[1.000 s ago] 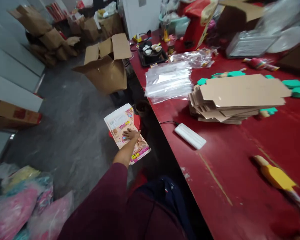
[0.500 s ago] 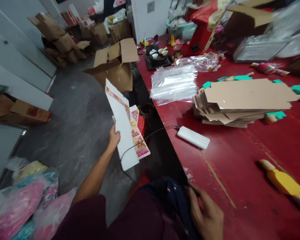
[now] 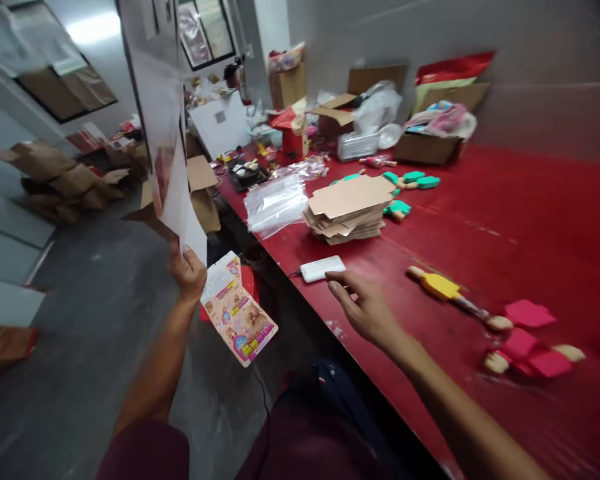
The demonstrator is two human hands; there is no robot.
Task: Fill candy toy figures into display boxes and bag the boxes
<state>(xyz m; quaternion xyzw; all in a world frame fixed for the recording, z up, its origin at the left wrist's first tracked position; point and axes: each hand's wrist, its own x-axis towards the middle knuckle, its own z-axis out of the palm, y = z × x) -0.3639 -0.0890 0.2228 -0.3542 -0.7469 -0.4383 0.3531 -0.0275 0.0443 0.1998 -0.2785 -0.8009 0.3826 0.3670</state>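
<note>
My left hand (image 3: 187, 272) is closed on the lower edge of a tall white cardboard sheet (image 3: 167, 133), held upright over the floor side of the table. Its upper part is blurred and runs out of view at the top. Below that hand, a printed cardboard sheet (image 3: 240, 313) with pink and yellow lettering rests on a red stool (image 3: 250, 283). My right hand (image 3: 363, 303) is over the red table (image 3: 480, 220), fingers apart and slightly bent, with nothing in them. Close to its fingertips lies a white power bank (image 3: 321, 268) with a dark cable.
A stack of flat brown cardboard (image 3: 350, 200) sits beside clear plastic bags (image 3: 275, 203). Yellow (image 3: 440, 287) and pink (image 3: 530, 347) wooden-handled items lie at the right. An open carton (image 3: 205, 200) stands by the table's left edge. A person (image 3: 235, 77) is far back.
My left hand has lifted the white sheet up and away from the printed sheet on the stool. My right hand has come forward from the table's near edge. The view has tilted up.
</note>
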